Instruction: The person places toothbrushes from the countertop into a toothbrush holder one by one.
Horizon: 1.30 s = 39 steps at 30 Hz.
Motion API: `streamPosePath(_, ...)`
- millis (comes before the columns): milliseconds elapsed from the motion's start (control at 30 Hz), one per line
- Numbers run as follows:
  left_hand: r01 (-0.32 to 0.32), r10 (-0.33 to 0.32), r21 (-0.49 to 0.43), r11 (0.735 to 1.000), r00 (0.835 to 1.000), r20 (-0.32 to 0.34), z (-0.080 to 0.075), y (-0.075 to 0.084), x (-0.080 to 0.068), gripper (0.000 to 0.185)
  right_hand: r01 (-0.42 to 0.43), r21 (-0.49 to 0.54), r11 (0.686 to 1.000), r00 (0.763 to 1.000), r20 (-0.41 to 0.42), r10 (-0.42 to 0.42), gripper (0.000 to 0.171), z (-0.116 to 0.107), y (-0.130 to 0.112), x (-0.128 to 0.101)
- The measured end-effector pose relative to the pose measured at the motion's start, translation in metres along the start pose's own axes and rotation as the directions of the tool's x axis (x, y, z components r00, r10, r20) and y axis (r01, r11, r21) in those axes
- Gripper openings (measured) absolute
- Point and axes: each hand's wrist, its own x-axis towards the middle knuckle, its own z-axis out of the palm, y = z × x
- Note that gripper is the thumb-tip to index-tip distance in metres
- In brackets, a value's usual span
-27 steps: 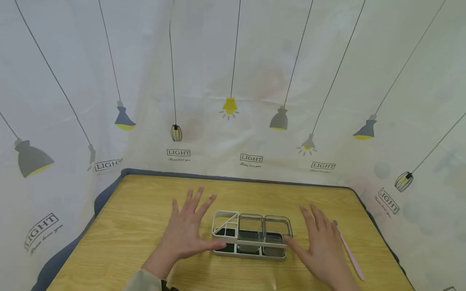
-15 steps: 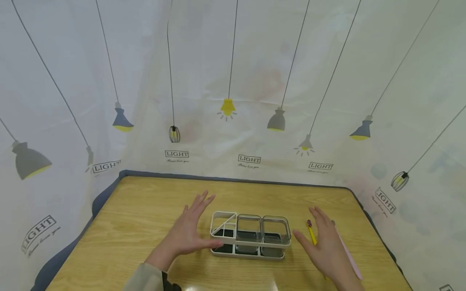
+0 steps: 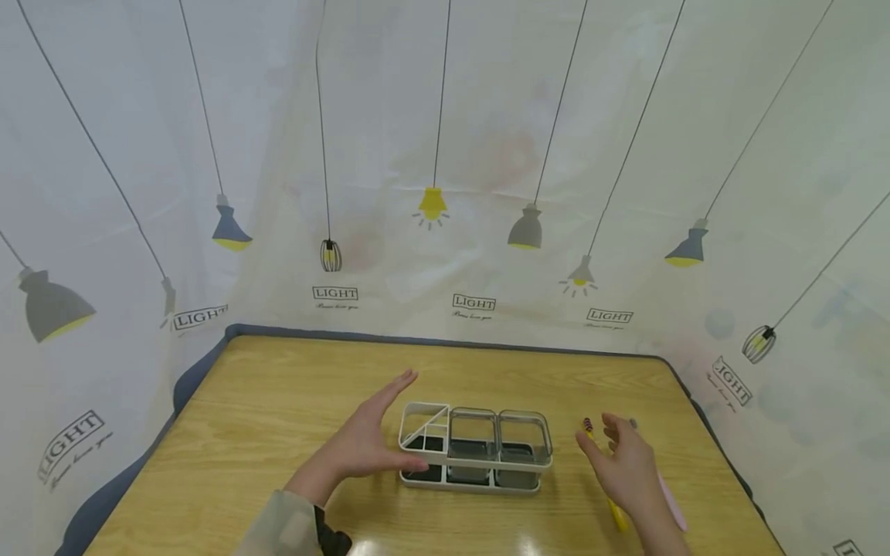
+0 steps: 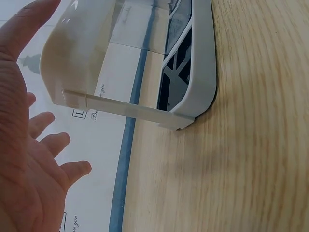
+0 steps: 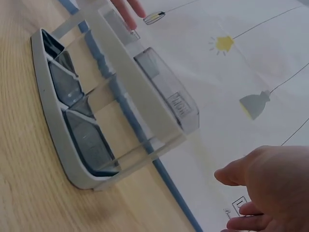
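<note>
A white desk organizer [image 3: 475,452] with clear compartments stands in the middle of the wooden table [image 3: 264,432]. My left hand [image 3: 371,440] is open beside its left end, fingers straight, thumb close to the base. In the left wrist view the organizer [image 4: 145,63] sits just ahead of my left hand [image 4: 29,145], with a gap showing. My right hand [image 3: 626,467] hovers open to the right of the organizer, apart from it, over a yellow pencil [image 3: 602,472] and a pink pen [image 3: 670,502]. The right wrist view shows the organizer [image 5: 96,121] and my right hand [image 5: 268,193] holding nothing.
A white curtain [image 3: 445,154] printed with hanging lamps surrounds the table on three sides. The table has a dark blue rim [image 3: 202,363]. The pencil and pen lie near the table's right edge.
Both hands have drawn away from the organizer's ends; the left turned edge-on, the right moved right and uncovered the yellow pencil. The organizer stays put.
</note>
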Motion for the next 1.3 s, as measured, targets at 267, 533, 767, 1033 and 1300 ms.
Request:
streamPosePath(267, 0.047, -0.047, 0.013, 0.999, 0.999, 0.016, 0.003, -0.003, 0.004, 0.129, -0.007, 0.004, 1.0, 1.0, -0.019, 0.007, 0.072, 0.007, 0.018, 0.008)
streamPosePath(533, 0.035, -0.032, -0.048, 0.998, 0.998, 0.057, 0.006, -0.007, 0.008, 0.119, -0.051, -0.012, 0.999, 0.998, -0.048, 0.05, 0.057, 0.021, 0.041, 0.02)
streamPosePath(767, 0.012, -0.006, -0.091, 0.996, 0.998, 0.066, 0.01, -0.009, 0.011, 0.111, -0.022, -0.018, 1.0, 0.996, -0.09, 0.02, 0.044, 0.026, 0.048, 0.025)
streamPosePath(1033, 0.044, -0.032, -0.13, 0.991, 0.996, 0.089, 0.011, -0.007, 0.013, 0.1, -0.07, -0.066, 0.995, 0.996, -0.065, 0.066, 0.044, 0.029, 0.055, 0.037)
streamPosePath(1300, 0.063, -0.048, -0.165, 0.984, 0.994, 0.093, 0.012, -0.011, 0.014, 0.095, -0.048, -0.179, 0.983, 0.999, -0.03, 0.043, 0.04, 0.033, 0.063, 0.049)
